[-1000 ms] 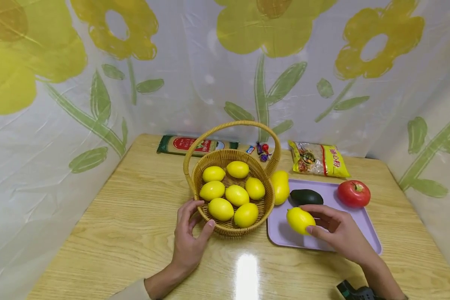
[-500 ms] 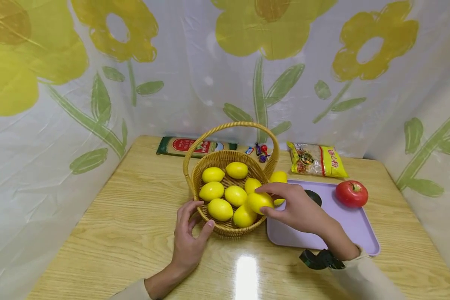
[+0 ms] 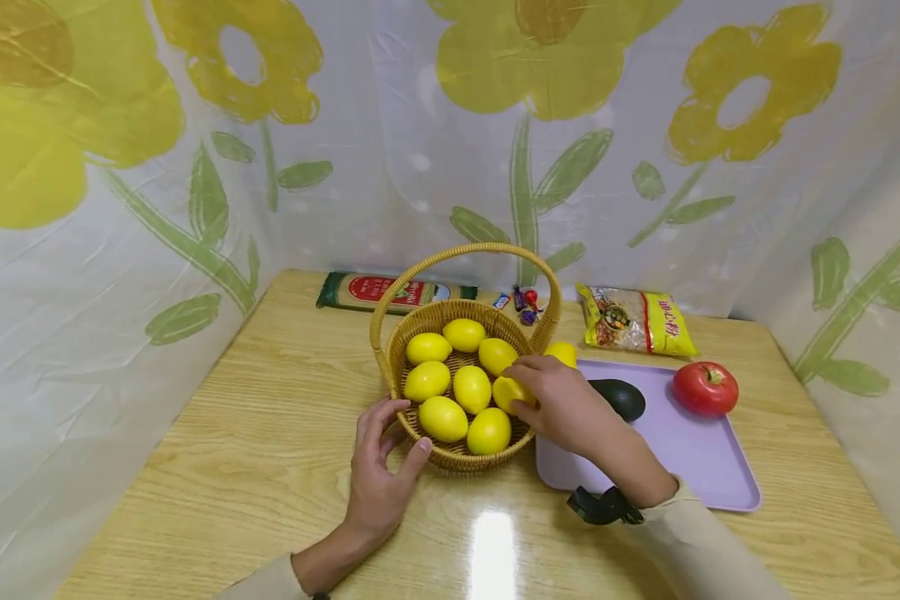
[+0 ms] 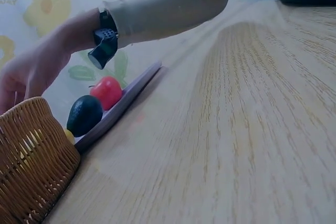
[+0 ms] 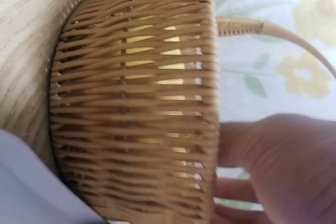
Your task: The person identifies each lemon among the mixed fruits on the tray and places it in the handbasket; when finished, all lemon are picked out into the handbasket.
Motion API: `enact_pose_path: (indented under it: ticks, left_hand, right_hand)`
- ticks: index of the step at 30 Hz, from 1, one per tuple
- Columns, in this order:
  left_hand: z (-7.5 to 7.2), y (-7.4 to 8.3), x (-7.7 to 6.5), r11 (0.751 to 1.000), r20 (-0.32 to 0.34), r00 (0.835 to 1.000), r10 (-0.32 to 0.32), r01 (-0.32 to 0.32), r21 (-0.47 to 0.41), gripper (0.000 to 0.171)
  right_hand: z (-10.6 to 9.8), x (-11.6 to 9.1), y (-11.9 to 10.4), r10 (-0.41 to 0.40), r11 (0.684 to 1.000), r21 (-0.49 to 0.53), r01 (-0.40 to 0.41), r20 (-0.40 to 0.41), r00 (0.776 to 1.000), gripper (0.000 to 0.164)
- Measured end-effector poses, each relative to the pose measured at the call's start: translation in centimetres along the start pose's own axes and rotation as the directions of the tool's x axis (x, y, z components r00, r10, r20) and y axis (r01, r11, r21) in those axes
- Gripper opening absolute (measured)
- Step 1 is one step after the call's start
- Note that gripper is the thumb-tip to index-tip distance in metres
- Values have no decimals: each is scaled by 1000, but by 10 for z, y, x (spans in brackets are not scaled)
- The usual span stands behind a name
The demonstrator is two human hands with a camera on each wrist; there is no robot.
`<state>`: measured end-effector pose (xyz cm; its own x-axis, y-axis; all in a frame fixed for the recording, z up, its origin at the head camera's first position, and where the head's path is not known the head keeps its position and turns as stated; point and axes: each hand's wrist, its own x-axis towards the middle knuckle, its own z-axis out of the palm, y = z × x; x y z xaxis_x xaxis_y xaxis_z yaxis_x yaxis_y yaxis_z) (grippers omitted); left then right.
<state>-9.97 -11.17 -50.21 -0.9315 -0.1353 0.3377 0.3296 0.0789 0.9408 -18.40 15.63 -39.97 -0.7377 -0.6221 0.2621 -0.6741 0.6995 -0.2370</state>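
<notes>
A wicker basket [image 3: 457,465] with a tall arched handle stands mid-table, several yellow lemons [image 3: 442,418] lying in it. My left hand [image 3: 381,479] holds its near left side, index fingertip and thumb at the rim. Over the right rim reaches my right hand [image 3: 562,407], its fingers and thumb round a lemon [image 3: 507,395] among the others; the hand covers part of that lemon. In the right wrist view, the basket wall [image 5: 136,103] hides the fingertips of the right hand [image 5: 289,166].
A lilac tray [image 3: 690,458] to the right bears a dark avocado [image 3: 619,400] and a red tomato-like item [image 3: 705,389]. A yellow mango-like fruit [image 3: 562,353] is partly hidden. Behind lie a green-ended pack [image 3: 360,290], wrapped candies [image 3: 527,304] and a yellow food bag [image 3: 637,320].
My right hand has carried the lemon leftward from above the tray and down into the basket. Some lemons inside have shifted. The left hand keeps its place on the basket.
</notes>
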Motion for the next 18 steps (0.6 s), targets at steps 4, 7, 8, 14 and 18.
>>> enact_pose_path:
  ticks: [4, 7, 8, 14, 18]
  left_hand:
    - [-8, 7, 9, 999, -53, 998, 37, -37, 1, 48]
    - [-25, 19, 27, 987, -130, 978, 161, -162, 2, 41]
    - [-33, 25, 36, 977, -151, 966, 210, -212, 7, 40]
    - [-82, 96, 102, 875, -175, 862, 475, -441, 200, 42]
    - [-97, 167, 138, 728, -190, 723, 664, -569, 382, 50]
  right_hand:
    - [-12, -7, 6, -22, 1000, 17, 23, -53, 998, 33]
    - [-30, -18, 16, -21, 1000, 18, 24, -124, 992, 31]
    - [-38, -23, 20, -13, 1000, 16, 16, -154, 988, 30]
    - [-102, -49, 41, -11, 997, -76, -24, -424, 905, 37]
    - [-146, -58, 46, -20, 988, -134, -74, -588, 809, 48]
